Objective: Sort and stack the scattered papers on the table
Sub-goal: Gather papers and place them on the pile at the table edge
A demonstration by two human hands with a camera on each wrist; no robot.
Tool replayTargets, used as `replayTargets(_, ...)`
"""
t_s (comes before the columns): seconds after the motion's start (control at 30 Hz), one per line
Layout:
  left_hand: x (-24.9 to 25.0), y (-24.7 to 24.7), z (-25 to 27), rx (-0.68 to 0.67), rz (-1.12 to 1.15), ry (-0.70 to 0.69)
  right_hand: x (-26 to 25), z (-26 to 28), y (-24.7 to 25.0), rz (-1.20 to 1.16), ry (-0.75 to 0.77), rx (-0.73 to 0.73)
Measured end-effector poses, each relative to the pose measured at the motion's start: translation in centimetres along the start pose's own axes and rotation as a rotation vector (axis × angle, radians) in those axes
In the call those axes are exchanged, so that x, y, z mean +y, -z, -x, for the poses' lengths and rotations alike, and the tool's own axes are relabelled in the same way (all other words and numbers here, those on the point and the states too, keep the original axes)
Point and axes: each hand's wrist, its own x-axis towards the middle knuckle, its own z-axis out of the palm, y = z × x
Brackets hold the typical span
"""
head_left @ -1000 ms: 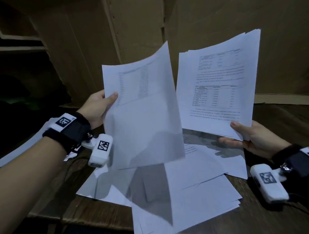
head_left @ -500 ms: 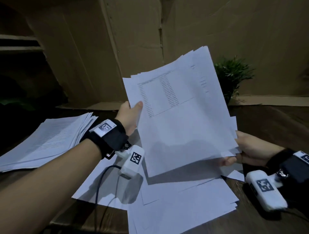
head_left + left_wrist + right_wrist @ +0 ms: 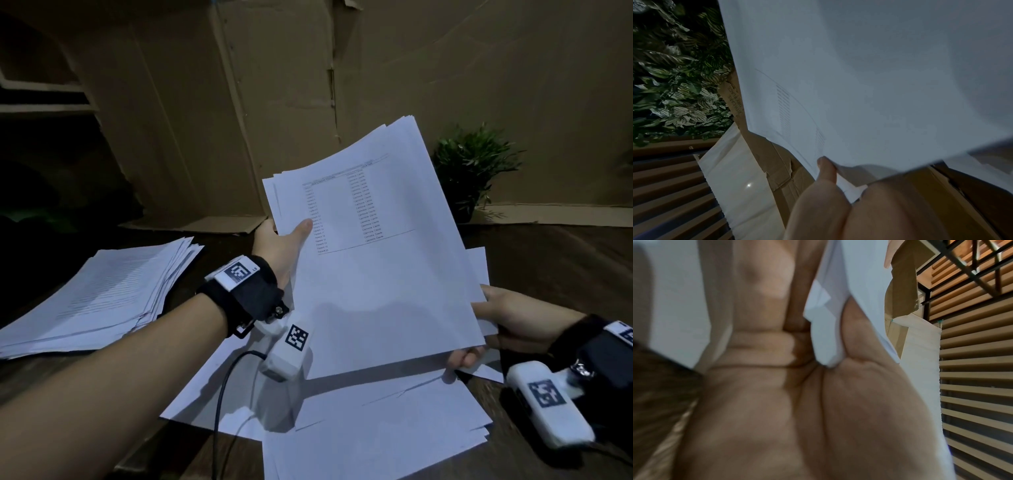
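Observation:
I hold a bundle of white printed sheets (image 3: 376, 267) tilted above the table, its top page showing a two-column table. My left hand (image 3: 284, 240) pinches the bundle's left edge, thumb on top. My right hand (image 3: 486, 329) grips the lower right corner, thumb above and fingers below. The left wrist view shows my thumb (image 3: 826, 170) on the bundle (image 3: 869, 81). The right wrist view shows the sheets (image 3: 826, 321) wedged between thumb and palm. Loose sheets (image 3: 376, 431) lie scattered under the bundle. A stacked pile of printed pages (image 3: 102, 291) lies at the left.
Brown cardboard panels (image 3: 291, 85) stand behind the dark wooden table (image 3: 548, 257). A small green potted plant (image 3: 469, 168) stands at the back right. A black cable (image 3: 222, 411) runs from my left wrist camera across the loose sheets.
My left hand brought its single sheet rightward onto the sheets in my right hand, so both hands now hold one bundle. The bundle has dropped lower and the plant behind it shows.

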Motion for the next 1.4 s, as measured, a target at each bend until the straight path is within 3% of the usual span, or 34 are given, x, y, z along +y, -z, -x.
replayTargets(0.1, -0.2, 0.0, 0.1, 0.01, -0.001, -0.035, -0.3, 0.1, -0.5, -0.09, 0.039, 0.005)
replayTargets(0.2, -0.4, -0.3, 0.3, -0.003, -0.013, -0.07, -1.2, 0.4, -1.4, -0.265, 0.12, 0.234)
replayTargets(0.23, -0.4, -0.5, 0.5, -0.006, -0.024, -0.085, -1.1, 0.2, -1.1, -0.279, 0.128, 0.237)
replayTargets(0.33, 0.1, -1.1, 0.9, -0.048, -0.022, -0.12, -1.3, 0.3, -1.6, -0.164, 0.106, 0.171)
replayTargets(0.43, 0.7, -1.3, 1.0, -0.139, -0.012, -0.13, -0.9, -0.5, -1.2, -0.02, 0.134, 0.226)
replayTargets(0.57, 1.7, -0.9, 0.7, -0.184, -0.078, -0.012, -0.8, -0.7, -0.9, -0.074, 0.219, 0.278)
replayTargets(0.67, 2.1, 2.2, 0.2, -0.189, -0.277, 0.17, -0.8, -1.2, 0.3, -0.22, 0.342, 0.499)
replayTargets(0.77, 1.5, 6.9, 0.2, -0.207, -0.702, 0.364, -0.8, -1.3, 2.3, -0.304, 0.45, 0.652)
replayTargets(0.87, 0.4, 10.4, 0.5, -0.196, -1.203, 0.406, -0.4, -1.5, 3.5, -0.341, 0.467, 0.701)
replayTargets(0.93, 0.0, 11.5, 0.8, -0.187, -1.298, 0.418, -0.2, -1.6, 3.8, -0.393, 0.465, 0.712)
replayTargets(1.13, -0.7, 11.6, 1.3, -0.189, -1.155, 0.469, 0.0, -1.7, 3.5, -0.408, 0.468, 0.74)
replayTargets(1.23, -1.1, 10.5, 2.4, -0.201, -1.127, 0.419, 0.0, -1.7, 3.2, -0.417, 0.465, 0.739)
replayTargets(1.4, -1.9, 7.2, 2.9, -0.313, -1.046, 0.479, 0.0, -1.7, 3.1, -0.448, 0.454, 0.718)
